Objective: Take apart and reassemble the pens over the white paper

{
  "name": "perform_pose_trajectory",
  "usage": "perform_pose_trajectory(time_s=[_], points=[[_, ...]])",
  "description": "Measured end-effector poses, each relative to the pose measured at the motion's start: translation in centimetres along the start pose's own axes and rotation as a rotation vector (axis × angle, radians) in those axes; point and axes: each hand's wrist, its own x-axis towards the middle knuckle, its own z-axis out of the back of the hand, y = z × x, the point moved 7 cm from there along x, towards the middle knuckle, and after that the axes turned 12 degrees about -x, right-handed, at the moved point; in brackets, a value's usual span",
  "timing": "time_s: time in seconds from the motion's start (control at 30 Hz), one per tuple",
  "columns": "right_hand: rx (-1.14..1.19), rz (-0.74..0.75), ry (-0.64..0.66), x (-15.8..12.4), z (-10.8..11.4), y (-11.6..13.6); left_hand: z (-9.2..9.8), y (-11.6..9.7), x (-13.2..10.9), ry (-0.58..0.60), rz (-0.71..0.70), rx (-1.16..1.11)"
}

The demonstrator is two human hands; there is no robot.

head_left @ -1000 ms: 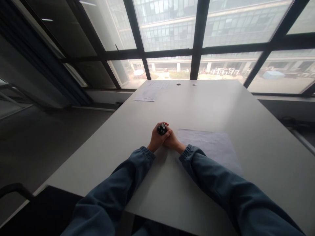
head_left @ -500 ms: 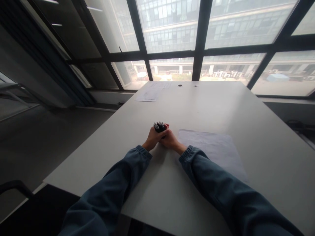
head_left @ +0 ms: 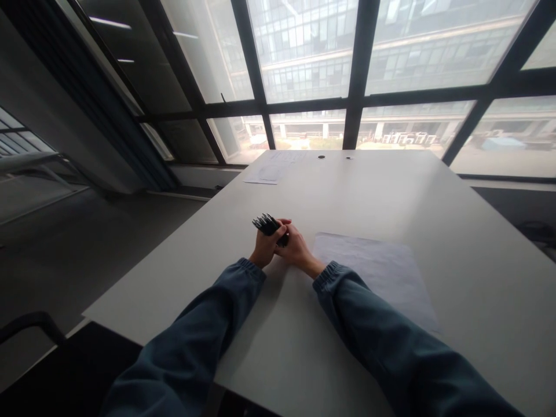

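Observation:
A bundle of several dark pens (head_left: 266,224) is gripped between my two hands above the white table. Their pale, pointed ends stick out toward the far left, so the bundle lies tilted. My left hand (head_left: 263,246) is closed around it from the left. From the right, my right hand (head_left: 297,248) is closed on the lower end of the same bundle, its fingers touching the left hand. The palms and part of the pens are hidden by the fingers.
To the right of my hands, a white sheet of paper (head_left: 377,272) lies on the white table (head_left: 347,197). More printed sheets (head_left: 266,172) rest at the far left edge. Windows stand behind the table; a black chair armrest (head_left: 37,324) is at lower left.
The pen bundle has tipped from nearly upright to leaning left, and both hands have turned with it. The view has shifted slightly.

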Motion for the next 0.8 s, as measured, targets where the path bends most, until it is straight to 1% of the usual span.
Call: perform_pose_trajectory(time_s=[0.1, 0.17, 0.23, 0.3, 0.33, 0.4, 0.47, 0.5, 0.57, 0.63, 0.73, 0.8], points=[[-0.172, -0.010, 0.013, 0.4, 1.0, 1.7, 2.5, -0.5, 1.1, -0.219, -0.069, -0.011], [-0.262, -0.051, -0.015, 0.6, 2.3, 2.4, 4.1, -0.6, 1.9, -0.281, -0.064, 0.079], [-0.332, -0.103, -0.031, 0.3, 3.9, 2.6, 5.1, -0.2, 3.1, -0.206, 0.038, 0.270], [-0.397, -0.097, 0.007, -0.5, 5.4, 2.3, 5.8, 0.5, 4.1, -0.080, 0.172, 0.515], [-0.439, -0.102, 0.032, -1.2, 6.2, 1.8, 6.0, 1.0, 4.5, 0.008, 0.236, 0.637], [-0.532, -0.123, 0.105, -2.8, 7.6, 0.0, 6.5, 1.8, 5.2, 0.137, 0.312, 0.908], [-0.615, -0.158, 0.134, -4.5, 9.2, -2.3, 6.8, 2.3, 5.8, 0.194, 0.328, 1.126], [-0.670, -0.184, 0.137, -5.3, 9.9, -3.5, 7.0, 2.6, 6.0, 0.208, 0.347, 1.192], [-0.760, -0.216, 0.185, -6.5, 10.8, -5.7, 7.2, 3.0, 6.4, 0.225, 0.366, 1.249], [-0.811, -0.186, 0.254, -6.9, 11.0, -7.2, 7.2, 3.1, 6.8, 0.228, 0.345, 1.251], [-0.872, -0.150, 0.263, -6.1, 11.7, -8.6, 7.6, 3.0, 7.5, 0.222, 0.326, 1.232], [-0.876, -0.089, 0.277, -5.0, 12.1, -9.2, 7.9, 3.0, 7.8, 0.214, 0.332, 1.256]])
